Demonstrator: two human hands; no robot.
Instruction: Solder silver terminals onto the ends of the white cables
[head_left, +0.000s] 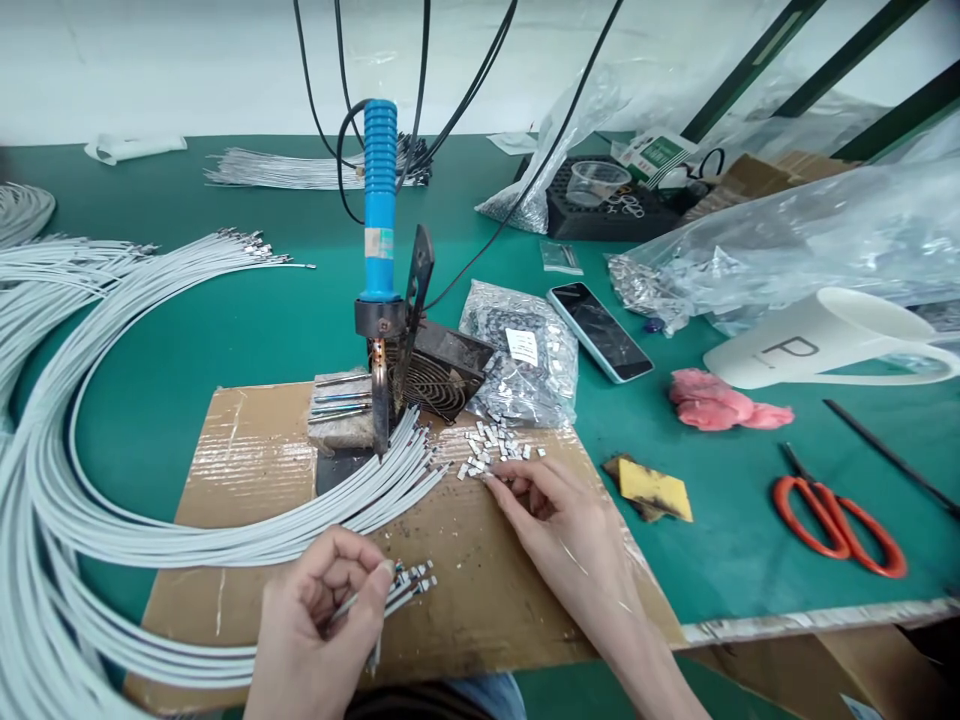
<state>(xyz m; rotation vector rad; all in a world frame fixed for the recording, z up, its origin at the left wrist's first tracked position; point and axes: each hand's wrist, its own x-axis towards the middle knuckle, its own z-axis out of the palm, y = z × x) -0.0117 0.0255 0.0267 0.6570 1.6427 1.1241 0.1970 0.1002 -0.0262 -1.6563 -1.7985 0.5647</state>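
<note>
Head view: left hand (326,610) pinches white cable ends (409,596), tips projecting just beyond its thumb. Right hand (559,512) has fingertips at the connector pile (493,437), spread just beyond them; gripping cannot be confirmed. Judged advisable: single out one connector, cable tips held steady

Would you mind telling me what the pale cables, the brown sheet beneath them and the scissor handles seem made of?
Pale cables: probably plastic-sheathed, smooth and satiny, bending in even curves.
Brown sheet: apparently cardboard, mostly matt, with faint ridges.
Scissor handles: likely moulded plastic, given their uniform orange-red colour and slight gloss.
</note>
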